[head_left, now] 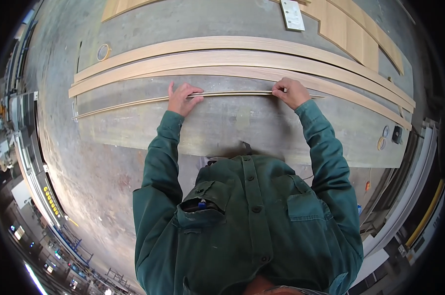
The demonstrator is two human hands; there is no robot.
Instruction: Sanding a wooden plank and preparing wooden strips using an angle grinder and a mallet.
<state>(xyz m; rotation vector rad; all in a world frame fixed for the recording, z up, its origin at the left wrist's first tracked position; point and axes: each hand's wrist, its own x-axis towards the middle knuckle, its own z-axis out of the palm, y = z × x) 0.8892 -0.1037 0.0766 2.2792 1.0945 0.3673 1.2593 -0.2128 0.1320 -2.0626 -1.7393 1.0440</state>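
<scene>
A long, thin wood strip (237, 93) runs crosswise over the near part of the worktable (207, 130). My left hand (184, 98) pinches it left of the middle, the thumb below and the fingers above. Toward its right end my right hand (290, 92) grips the same strip between thumb and bent fingers. The strip's left end reaches out past the left edge of the boards. Just beyond both hands lie long, light wood boards (222, 59), side by side and apart from the strip.
A roll of tape (103, 52) lies at the far left of the boards. More wood panels (350, 34) and a white printed card (292, 14) are at the back right. Small rolls (381, 143) and a black tape measure (397, 134) sit near the table's right edge.
</scene>
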